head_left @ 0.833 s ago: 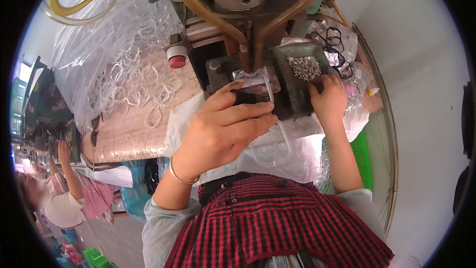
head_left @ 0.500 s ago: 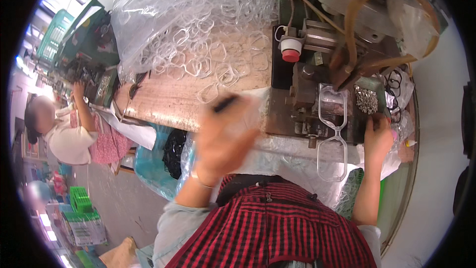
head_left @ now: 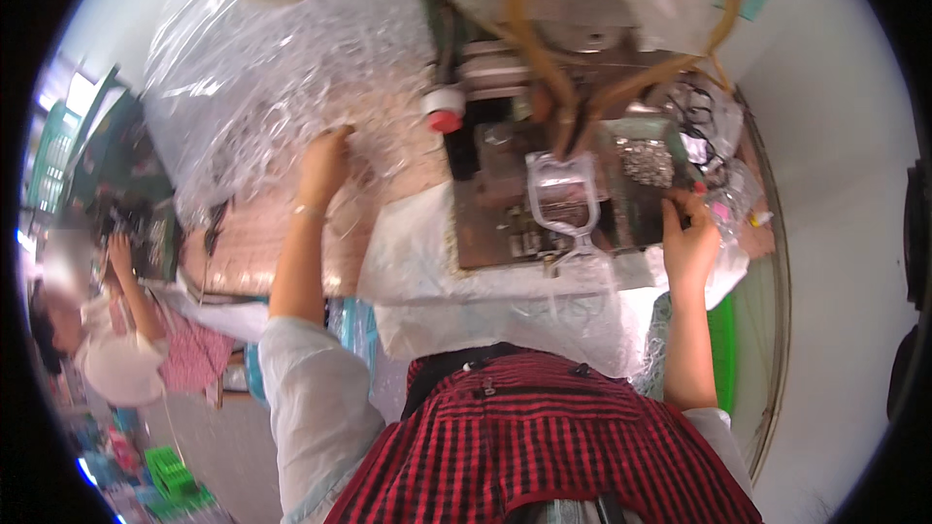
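My left hand (head_left: 325, 170) reaches over the near side of a heap of clear eyeglass frames (head_left: 374, 141); a dark patch shows at its fingertips. Blur hides whether it grips one of them. Beside the tray of small metal parts (head_left: 646, 163), my right hand (head_left: 691, 233) has its fingers bent together, and what they may hold is too small to make out. One clear eyeglass frame (head_left: 594, 196) sits at the machine (head_left: 500, 160), one rim under the two brown pointed arms (head_left: 571, 131) and the other hanging over the front edge, apart from both hands.
A large clear plastic bag (head_left: 218, 87) lies behind the heap. The machine carries a red-tipped white knob (head_left: 445, 112) and yellowish hoses (head_left: 524, 15). Dark eyeglass frames (head_left: 699, 112) lie at the right. White cloth (head_left: 413, 247) covers the bench edge. A co-worker (head_left: 121, 349) sits at the left.
My left hand has moved left and away from me, to the heap of clear frames. My right hand stays by the metal-parts tray. The whole view has shifted.
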The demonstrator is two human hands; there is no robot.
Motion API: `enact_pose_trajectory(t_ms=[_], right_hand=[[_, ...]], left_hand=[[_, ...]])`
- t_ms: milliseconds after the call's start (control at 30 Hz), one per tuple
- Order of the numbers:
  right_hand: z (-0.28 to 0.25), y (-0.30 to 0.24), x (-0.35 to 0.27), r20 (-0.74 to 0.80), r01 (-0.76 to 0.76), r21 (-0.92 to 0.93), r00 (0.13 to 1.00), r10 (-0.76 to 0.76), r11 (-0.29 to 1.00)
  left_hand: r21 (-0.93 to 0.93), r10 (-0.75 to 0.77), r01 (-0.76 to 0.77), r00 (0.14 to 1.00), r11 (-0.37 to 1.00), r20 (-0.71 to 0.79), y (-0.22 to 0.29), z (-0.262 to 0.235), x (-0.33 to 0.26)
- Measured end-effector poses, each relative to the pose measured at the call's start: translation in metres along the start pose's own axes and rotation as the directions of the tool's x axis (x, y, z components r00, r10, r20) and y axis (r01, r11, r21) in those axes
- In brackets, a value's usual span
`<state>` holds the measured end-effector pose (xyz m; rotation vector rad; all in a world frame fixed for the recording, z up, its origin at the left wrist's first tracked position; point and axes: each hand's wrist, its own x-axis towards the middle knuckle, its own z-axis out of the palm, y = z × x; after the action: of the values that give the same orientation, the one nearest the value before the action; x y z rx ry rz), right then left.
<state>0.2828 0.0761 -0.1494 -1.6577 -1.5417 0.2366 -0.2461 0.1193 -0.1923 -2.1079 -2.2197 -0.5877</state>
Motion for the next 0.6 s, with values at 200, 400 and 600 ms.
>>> enact_pose_trajectory(t_ms=[200,400,600], right_hand=[[-0.028,-0.056,-0.003,0.213,-0.004,0.53,0.968,-0.129,0.848],[0.028,-0.122,0.024,0.117,0.033,0.718,0.979,-0.168,0.695],[0.029,-0.127,0.011,0.233,-0.149,0.828,0.968,-0.09,0.541]], left_hand=[[-0.974,-0.425,0.14,0.904,0.176,0.054,0.018,-0.051,0.016],[-0.958,-0.218,0.04,0.97,-0.284,0.105,0.088,-0.038,-0.024],[-0.966,-0.331,-0.247,0.921,-0.082,-0.207,0.168,-0.054,-0.069]])
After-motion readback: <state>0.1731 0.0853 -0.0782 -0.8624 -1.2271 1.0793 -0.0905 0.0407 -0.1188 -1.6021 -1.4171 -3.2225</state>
